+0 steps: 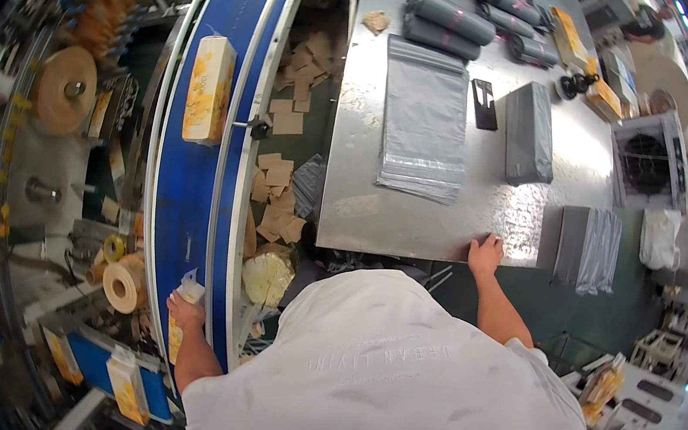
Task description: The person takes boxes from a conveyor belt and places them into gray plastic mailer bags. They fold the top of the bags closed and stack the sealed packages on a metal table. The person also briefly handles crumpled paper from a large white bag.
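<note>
On the blue conveyor belt at my left, my left hand is closed around the top of a yellow-and-white tissue pack. Clear and white wrapping sticks up past the fingers, and my forearm hides part of the pack. Farther along the belt lies another yellow-and-white tissue pack. My right hand rests on the near edge of the metal table, fingers spread and holding nothing. Beyond it stands a grey plastic-wrapped bundle, with a black phone-like object beside it.
A stack of flat grey plastic bags and grey rolls lie on the table. Another grey bagged bundle stands off its right corner. Cardboard scraps litter the floor between belt and table. A tape roll sits left of the belt.
</note>
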A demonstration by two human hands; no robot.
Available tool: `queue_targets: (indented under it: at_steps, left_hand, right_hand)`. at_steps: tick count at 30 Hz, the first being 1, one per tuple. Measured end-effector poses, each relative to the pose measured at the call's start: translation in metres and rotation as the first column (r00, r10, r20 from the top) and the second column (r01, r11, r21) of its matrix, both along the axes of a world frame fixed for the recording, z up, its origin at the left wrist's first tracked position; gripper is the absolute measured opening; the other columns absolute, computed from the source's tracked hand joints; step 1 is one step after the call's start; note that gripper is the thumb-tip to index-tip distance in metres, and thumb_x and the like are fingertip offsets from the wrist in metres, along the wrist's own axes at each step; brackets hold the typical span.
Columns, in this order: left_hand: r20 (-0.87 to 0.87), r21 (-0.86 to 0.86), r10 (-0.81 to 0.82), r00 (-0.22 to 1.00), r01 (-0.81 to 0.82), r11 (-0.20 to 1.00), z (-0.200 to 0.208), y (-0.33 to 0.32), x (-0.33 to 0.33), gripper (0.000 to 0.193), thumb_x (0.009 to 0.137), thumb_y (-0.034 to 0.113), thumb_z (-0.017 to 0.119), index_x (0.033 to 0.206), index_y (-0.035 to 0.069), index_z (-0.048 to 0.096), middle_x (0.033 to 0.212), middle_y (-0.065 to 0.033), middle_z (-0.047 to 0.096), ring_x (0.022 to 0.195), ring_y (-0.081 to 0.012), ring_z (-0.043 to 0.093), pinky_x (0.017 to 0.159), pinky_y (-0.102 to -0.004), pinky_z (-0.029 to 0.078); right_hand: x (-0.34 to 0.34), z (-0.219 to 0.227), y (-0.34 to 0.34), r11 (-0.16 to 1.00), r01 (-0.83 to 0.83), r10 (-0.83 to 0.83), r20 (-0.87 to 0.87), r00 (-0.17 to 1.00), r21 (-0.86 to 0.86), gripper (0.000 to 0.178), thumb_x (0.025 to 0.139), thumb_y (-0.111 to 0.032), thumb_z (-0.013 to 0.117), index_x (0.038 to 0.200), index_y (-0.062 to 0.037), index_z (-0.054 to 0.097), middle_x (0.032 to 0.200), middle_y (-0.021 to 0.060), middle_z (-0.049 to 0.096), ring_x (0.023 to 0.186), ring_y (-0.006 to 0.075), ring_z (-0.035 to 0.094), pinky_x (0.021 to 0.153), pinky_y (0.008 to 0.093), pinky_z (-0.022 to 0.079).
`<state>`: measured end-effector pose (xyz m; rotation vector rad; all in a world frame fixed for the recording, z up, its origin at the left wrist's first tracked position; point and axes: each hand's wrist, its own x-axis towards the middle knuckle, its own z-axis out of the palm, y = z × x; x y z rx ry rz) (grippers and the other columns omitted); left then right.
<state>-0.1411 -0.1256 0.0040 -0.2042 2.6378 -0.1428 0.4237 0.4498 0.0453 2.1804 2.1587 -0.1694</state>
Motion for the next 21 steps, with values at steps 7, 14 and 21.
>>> queue_targets:
  at_steps: [7, 14, 21]
  left_hand:
    - [0.049, -0.072, 0.054, 0.997, -0.050, 0.996, 0.009, 0.009, -0.028, 0.109, 0.070, 0.034, 0.094, 0.160, 0.017, 0.034, 0.156, -0.0164, 0.048, 0.143, -0.0415, 0.047, 0.119, -0.0562, 0.038]
    - [-0.435, 0.164, -0.326, 0.839, 0.430, 0.888, 0.037, 0.099, -0.088, 0.095, 0.072, 0.049, 0.088, 0.151, 0.008, 0.055, 0.136, -0.0226, 0.067, 0.124, -0.0464, 0.064, 0.105, -0.0604, 0.049]
    - [-0.720, 0.427, -0.265, 0.641, 0.711, 0.559, 0.224, 0.279, -0.106, 0.087, 0.085, 0.034, 0.087, 0.155, -0.002, 0.048, 0.148, -0.0213, 0.061, 0.134, -0.0329, 0.061, 0.113, -0.0427, 0.046]
  right_hand:
    - [-0.069, 0.082, 0.056, 0.566, 0.280, -0.571, -0.613, -0.546, -0.776, 0.099, 0.103, -0.060, 0.058, 0.170, -0.0061, 0.010, 0.170, 0.0271, 0.026, 0.149, 0.0461, 0.040, 0.119, 0.0594, 0.040]
    - [-0.049, 0.178, 0.098, 0.721, -0.046, -0.087, -0.025, -0.996, -0.691, 0.092, 0.107, -0.060, 0.047, 0.163, 0.0031, 0.012, 0.150, 0.0274, 0.040, 0.129, 0.0446, 0.055, 0.107, 0.0594, 0.053]
    - [-0.018, 0.225, 0.113, 0.779, -0.125, -0.048, 0.140, -0.989, -0.615, 0.073, 0.110, -0.055, 0.044, 0.146, 0.0091, 0.037, 0.125, 0.0274, 0.058, 0.110, 0.0400, 0.064, 0.095, 0.0539, 0.058]
